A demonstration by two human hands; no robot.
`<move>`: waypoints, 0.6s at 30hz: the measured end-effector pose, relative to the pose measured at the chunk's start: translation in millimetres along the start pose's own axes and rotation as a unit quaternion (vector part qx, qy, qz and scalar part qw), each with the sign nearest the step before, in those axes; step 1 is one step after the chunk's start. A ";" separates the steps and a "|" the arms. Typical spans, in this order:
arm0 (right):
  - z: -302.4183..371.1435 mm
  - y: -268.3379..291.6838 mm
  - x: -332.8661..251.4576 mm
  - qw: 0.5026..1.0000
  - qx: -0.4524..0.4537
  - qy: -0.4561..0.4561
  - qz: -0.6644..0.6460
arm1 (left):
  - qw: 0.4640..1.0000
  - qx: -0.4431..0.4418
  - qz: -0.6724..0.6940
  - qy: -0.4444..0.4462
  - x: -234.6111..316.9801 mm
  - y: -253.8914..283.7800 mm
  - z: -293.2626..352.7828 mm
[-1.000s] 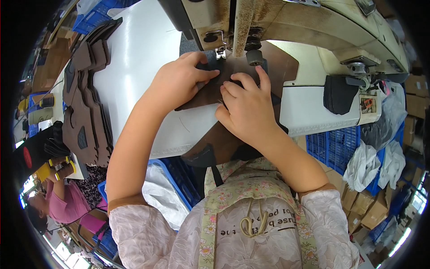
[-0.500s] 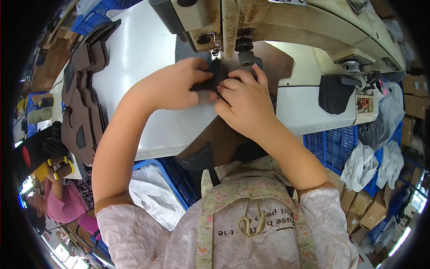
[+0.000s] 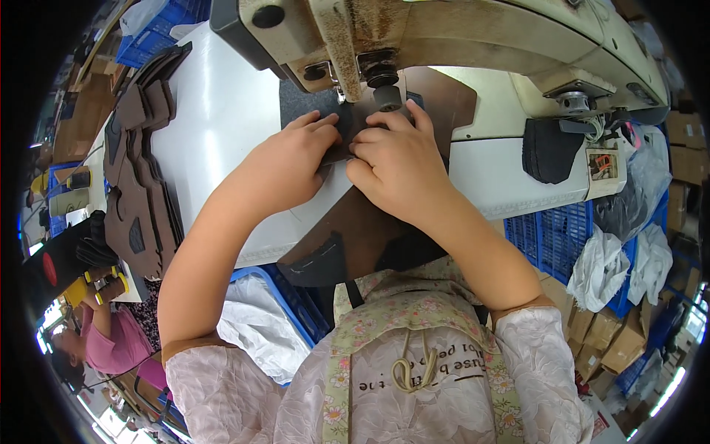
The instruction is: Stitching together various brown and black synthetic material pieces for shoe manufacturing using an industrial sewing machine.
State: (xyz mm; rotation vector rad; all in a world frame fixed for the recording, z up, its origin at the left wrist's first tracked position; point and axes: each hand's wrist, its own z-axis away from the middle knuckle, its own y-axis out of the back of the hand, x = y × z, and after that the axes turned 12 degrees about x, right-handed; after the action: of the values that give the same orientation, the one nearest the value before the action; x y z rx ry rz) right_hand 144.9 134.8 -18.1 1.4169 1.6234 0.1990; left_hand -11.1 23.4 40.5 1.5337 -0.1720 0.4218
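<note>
1. Head view: a flat brown panel with dark-grey patches [image 3: 366, 222] runs under the cream metal sewing machine [image 3: 473, 37] and over the white tabletop's [image 3: 222, 111] near edge, apparently too long to fit.
2. Both hands, left [image 3: 296, 166] and right [image 3: 403, 166], lie bent-fingered at the panel, probably steadying it; cannot tell if either pinches.
3. Stacked brown cut panels [image 3: 144, 211] line the left edge, seemingly within reach.
</note>
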 end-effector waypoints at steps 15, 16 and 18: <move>-8.0 10.1 4.4 0.999 -0.048 -0.011 -0.012 | 0.989 -0.105 0.088 0.050 -8.2 14.7 -12.6; -7.0 9.6 4.2 0.998 -0.053 -0.013 -0.009 | 0.990 -0.095 0.088 0.045 -8.4 12.9 -10.3; -5.9 8.8 4.1 0.998 -0.059 -0.016 -0.007 | 0.991 -0.086 0.089 0.041 -8.2 11.9 -8.1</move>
State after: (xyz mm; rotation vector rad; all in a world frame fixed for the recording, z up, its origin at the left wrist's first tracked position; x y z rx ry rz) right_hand 147.2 143.7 -11.3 1.3130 1.5698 0.2582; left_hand -24.2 29.9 48.2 1.3331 -0.2750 0.5956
